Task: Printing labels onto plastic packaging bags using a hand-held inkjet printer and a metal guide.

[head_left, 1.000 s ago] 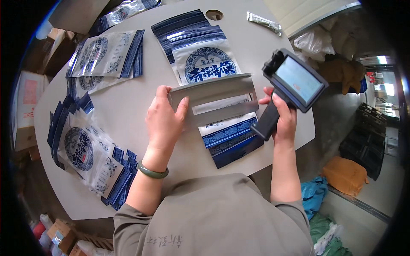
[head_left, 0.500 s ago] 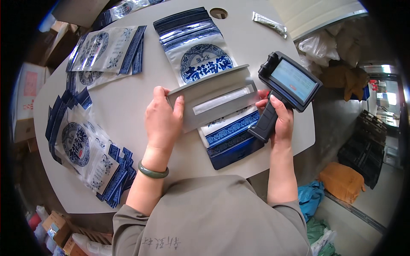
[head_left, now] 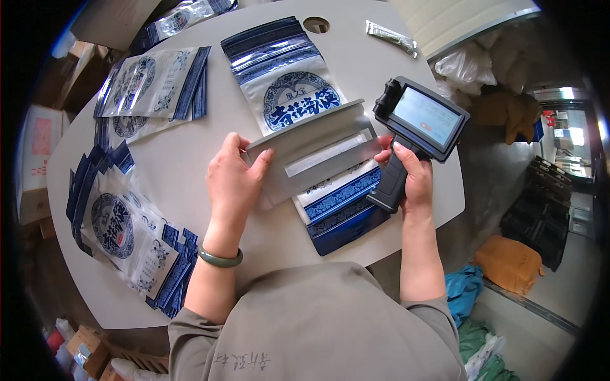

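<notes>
My left hand (head_left: 232,174) grips the left end of a grey plate (head_left: 311,143) with a long narrow slot, its thumb on top. The plate lies across a stack of white and blue printed plastic bags (head_left: 298,95), and pale bag material shows through the slot. In my right hand (head_left: 415,181) is a black handheld printer (head_left: 427,120) with a lit screen, held by its pistol grip. It is just right of the plate, and my right fingertips are by the plate's right end. The printer's underside is hidden.
Two loose piles of similar bags, an upper pile (head_left: 152,86) and a lower pile (head_left: 127,235), lie on the left of the white table (head_left: 190,171). A small slim packet (head_left: 391,38) and a round hole (head_left: 316,25) are at the far side. Cartons (head_left: 41,152) stand beyond the left edge.
The whole view has shifted slightly. The plate's left end has come a little toward me with my left hand. My right hand still holds the printer beside the plate.
</notes>
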`<move>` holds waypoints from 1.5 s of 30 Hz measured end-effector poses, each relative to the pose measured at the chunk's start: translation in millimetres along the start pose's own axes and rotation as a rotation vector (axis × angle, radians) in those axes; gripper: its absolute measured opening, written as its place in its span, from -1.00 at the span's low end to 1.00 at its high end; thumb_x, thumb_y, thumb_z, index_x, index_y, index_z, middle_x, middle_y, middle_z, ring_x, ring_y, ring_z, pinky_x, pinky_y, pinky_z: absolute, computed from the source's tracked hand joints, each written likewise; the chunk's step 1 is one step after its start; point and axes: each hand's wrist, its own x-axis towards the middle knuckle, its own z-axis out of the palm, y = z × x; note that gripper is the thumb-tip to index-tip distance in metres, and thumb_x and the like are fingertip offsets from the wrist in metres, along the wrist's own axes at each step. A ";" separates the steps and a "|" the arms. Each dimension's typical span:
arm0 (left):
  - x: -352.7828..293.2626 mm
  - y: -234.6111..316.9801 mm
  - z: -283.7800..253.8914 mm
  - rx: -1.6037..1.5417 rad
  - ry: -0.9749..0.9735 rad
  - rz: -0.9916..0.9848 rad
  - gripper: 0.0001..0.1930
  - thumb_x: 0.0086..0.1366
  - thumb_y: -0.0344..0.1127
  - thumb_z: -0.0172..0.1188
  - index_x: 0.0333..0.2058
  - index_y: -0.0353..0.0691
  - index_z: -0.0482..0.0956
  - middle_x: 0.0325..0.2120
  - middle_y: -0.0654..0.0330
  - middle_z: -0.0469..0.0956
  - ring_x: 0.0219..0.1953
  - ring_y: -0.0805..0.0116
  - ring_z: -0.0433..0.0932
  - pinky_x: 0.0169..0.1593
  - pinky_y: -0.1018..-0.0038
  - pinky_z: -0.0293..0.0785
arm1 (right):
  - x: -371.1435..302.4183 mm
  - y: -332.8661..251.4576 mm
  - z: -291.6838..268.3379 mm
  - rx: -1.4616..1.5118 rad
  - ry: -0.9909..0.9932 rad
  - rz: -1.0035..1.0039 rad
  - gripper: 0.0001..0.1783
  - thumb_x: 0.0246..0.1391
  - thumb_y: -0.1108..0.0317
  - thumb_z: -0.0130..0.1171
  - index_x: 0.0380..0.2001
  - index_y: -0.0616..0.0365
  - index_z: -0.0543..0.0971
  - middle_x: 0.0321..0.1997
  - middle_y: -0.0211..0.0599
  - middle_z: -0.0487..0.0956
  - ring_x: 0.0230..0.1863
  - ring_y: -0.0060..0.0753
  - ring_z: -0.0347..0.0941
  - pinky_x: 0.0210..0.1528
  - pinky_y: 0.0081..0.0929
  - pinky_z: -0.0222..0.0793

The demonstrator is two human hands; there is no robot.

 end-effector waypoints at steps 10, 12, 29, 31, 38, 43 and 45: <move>-5.1 -0.2 1.2 -0.028 -0.020 0.001 -0.69 0.14 -0.18 0.32 -0.37 -0.27 0.44 -0.57 0.02 0.54 -0.44 -0.01 0.55 -0.34 0.24 0.44 | 3.1 0.2 2.2 -0.039 0.000 -0.045 -0.69 0.12 0.35 0.11 -0.09 0.30 0.50 -0.16 -0.18 0.59 -0.29 -0.45 0.57 -0.14 -0.50 0.49; -4.7 -2.6 0.8 -0.013 -0.031 -0.001 -0.71 0.16 -0.18 0.31 -0.34 -0.26 0.45 -0.54 0.01 0.56 -0.41 -0.03 0.57 -0.32 0.21 0.45 | 2.9 0.4 4.1 -0.038 0.002 -0.037 -0.69 0.12 0.36 0.11 -0.10 0.29 0.51 -0.17 -0.18 0.59 -0.30 -0.45 0.57 -0.15 -0.50 0.50; -0.1 -0.8 -0.4 0.079 -0.051 0.011 -0.72 0.19 -0.16 0.27 -0.28 -0.19 0.46 -0.41 0.05 0.61 -0.31 -0.03 0.58 -0.24 0.20 0.46 | 3.2 -1.1 6.5 -0.048 0.017 -0.034 -0.72 0.11 0.40 0.11 -0.12 0.31 0.50 -0.22 -0.18 0.58 -0.34 -0.41 0.57 -0.19 -0.49 0.51; 0.3 -0.5 -0.4 0.097 -0.043 0.019 -0.72 0.19 -0.15 0.27 -0.27 -0.19 0.46 -0.41 0.05 0.61 -0.31 -0.03 0.58 -0.24 0.19 0.46 | 1.6 -1.3 5.4 -0.078 0.040 -0.072 -0.71 0.11 0.39 0.11 -0.12 0.32 0.50 -0.26 -0.19 0.58 -0.36 -0.40 0.56 -0.19 -0.49 0.51; 0.1 -2.0 -1.1 0.096 -0.045 0.028 -0.74 0.20 -0.16 0.26 -0.29 -0.18 0.45 -0.43 0.06 0.61 -0.31 0.00 0.59 -0.24 0.20 0.46 | -36.0 -48.8 14.8 -0.377 -0.095 0.070 -0.70 0.12 0.37 0.12 -0.12 0.33 0.48 -0.47 -0.27 0.56 -0.44 -0.45 0.52 -0.32 -0.52 0.47; 0.4 -4.6 -0.3 0.064 -0.034 0.037 -0.75 0.20 -0.15 0.26 -0.29 -0.16 0.45 -0.44 0.08 0.61 -0.31 0.02 0.59 -0.24 0.20 0.47 | -49.2 -56.3 32.7 -0.480 -0.279 0.199 -0.76 0.10 0.47 0.12 -0.16 0.33 0.47 -0.47 -0.32 0.51 -0.51 -0.50 0.47 -0.40 -0.52 0.45; 0.1 -2.3 -0.5 0.087 -0.026 0.046 -0.75 0.20 -0.16 0.25 -0.28 -0.16 0.45 -0.43 0.09 0.61 -0.31 0.03 0.60 -0.25 0.20 0.48 | -53.1 -56.3 39.0 -0.515 -0.290 0.219 -0.77 0.09 0.48 0.13 -0.17 0.33 0.47 -0.47 -0.32 0.51 -0.51 -0.50 0.47 -0.41 -0.51 0.45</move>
